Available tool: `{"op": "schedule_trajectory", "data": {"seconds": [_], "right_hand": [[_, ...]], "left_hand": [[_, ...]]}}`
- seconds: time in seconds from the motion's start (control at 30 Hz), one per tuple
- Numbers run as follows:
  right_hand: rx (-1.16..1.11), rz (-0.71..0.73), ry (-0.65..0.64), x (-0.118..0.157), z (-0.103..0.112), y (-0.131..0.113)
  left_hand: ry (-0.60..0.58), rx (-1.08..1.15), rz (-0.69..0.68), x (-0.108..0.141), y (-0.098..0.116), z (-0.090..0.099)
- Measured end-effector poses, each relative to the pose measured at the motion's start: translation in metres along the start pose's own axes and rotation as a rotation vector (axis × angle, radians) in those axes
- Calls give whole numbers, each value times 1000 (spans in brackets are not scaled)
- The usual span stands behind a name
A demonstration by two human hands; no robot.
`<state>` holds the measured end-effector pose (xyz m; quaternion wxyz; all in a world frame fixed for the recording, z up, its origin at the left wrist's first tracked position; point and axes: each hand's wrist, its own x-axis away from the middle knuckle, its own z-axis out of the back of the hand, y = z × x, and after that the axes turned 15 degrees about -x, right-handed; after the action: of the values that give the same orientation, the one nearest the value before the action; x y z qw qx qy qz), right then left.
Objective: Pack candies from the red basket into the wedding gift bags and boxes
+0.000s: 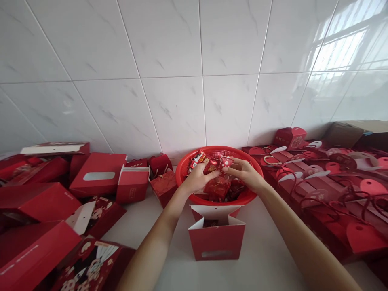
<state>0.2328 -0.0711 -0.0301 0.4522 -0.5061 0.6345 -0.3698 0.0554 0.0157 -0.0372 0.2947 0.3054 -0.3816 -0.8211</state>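
Packets [217,187] in shiny wrappers lie heaped in the red basket [181,171], behind an open box [216,242] (a dark item [210,223] inside). Left hand [196,178] and right hand [246,173] reach among them, fingers curled; whether they pinch any, I cannot tell.

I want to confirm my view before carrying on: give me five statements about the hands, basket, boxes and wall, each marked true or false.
1. The left hand and the right hand are both over the red basket. True.
2. The red basket holds loose green fruit. False: it holds wrapped packets.
3. The open box stands on the far side of the red basket. False: the open box stands on its near side.
4. Boxes with cord handles stand right of the red basket. True.
5. The wall is bare brick. False: the wall is tiled.
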Motion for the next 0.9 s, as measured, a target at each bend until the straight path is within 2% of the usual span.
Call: {"op": "schedule_trajectory", "data": {"seconds": [0.1, 0.37, 0.67, 0.9], "right_hand": [[7, 39, 46, 0, -1, 0], [139, 86, 9, 1, 1, 1], [62, 40, -19, 5, -3, -5], [181, 79, -60, 4, -2, -3]], "left_hand": [[-94, -52, -40, 0, -1, 0], [-160, -59, -68, 1, 1, 0], [-158, 40, -51, 1, 0, 1], [-110, -49, -41, 1, 2, 1]]}}
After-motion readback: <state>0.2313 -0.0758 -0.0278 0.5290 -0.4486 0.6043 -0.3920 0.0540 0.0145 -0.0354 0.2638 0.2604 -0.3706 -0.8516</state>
